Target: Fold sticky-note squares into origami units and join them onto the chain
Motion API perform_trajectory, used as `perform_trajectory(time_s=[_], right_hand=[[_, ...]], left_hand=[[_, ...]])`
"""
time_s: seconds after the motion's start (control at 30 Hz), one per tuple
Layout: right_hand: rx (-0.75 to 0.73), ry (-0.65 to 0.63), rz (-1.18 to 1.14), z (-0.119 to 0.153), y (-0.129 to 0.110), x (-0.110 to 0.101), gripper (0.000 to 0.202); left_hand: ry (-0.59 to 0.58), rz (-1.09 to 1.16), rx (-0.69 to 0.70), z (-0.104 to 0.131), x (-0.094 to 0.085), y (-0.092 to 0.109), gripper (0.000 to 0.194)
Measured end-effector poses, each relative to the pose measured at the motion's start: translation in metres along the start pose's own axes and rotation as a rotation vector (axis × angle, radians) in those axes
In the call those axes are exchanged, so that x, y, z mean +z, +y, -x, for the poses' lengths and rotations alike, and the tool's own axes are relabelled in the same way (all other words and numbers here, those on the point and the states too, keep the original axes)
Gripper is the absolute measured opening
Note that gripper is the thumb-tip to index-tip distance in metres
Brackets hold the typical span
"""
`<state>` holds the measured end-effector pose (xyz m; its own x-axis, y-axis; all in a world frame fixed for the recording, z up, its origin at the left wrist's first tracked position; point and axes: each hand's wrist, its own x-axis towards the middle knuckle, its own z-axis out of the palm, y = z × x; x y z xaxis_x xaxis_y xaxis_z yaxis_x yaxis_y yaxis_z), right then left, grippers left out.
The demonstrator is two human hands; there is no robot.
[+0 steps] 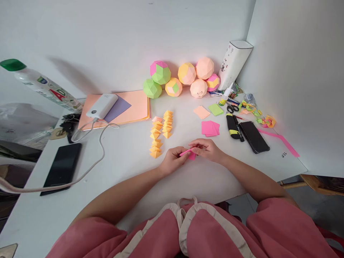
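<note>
Between both hands, just above the white table, is a pink paper square (191,156) that looks partly folded. My left hand (175,160) pinches its left end, fingers closed. From the right, my right hand (206,149) presses on the same paper with thumb and fingertips. Beyond my right hand lies a small stack of pink squares (210,128), with a peach stack (201,112) and a green stack (215,109) behind it. Left of centre, folded orange paper pieces (156,148) stand in two columns.
Faceted paper balls (187,73) line the wall. On the right are black scissors (232,108), a box cutter (232,126), a phone (254,137) and a glue bottle (226,94). At left, a power bank (102,106) rests on peach sheets (137,102), its cable (100,139) crossing a dark phone (62,166).
</note>
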<state>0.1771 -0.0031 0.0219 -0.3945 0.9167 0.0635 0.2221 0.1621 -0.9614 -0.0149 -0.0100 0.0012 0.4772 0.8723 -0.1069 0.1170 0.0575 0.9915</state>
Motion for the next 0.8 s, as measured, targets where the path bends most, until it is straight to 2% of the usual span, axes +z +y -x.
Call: perform_trajectory(time_s=[0.07, 0.27, 0.47, 0.8], right_hand=[[-0.033, -0.004, 0.013, 0.0006, 0.0006, 0.0014, 0.025], [0.047, 0.041, -0.042, 0.0018, 0.0023, 0.0015, 0.024], [-0.036, 0.011, 0.046, 0.0021, 0.0017, 0.0031, 0.026], [0.004, 0.033, 0.12, 0.0021, 0.0028, 0.0029, 0.029]], left_hand=[[0.002, 0.029, -0.006, 0.0002, 0.0009, 0.0012, 0.031], [0.1, 0.188, -0.021, -0.002, 0.0028, -0.0008, 0.029], [0.09, 0.223, -0.034, -0.0044, 0.0032, -0.0032, 0.028], [0.155, 0.31, -0.031, -0.0059, 0.0036, -0.0043, 0.027]])
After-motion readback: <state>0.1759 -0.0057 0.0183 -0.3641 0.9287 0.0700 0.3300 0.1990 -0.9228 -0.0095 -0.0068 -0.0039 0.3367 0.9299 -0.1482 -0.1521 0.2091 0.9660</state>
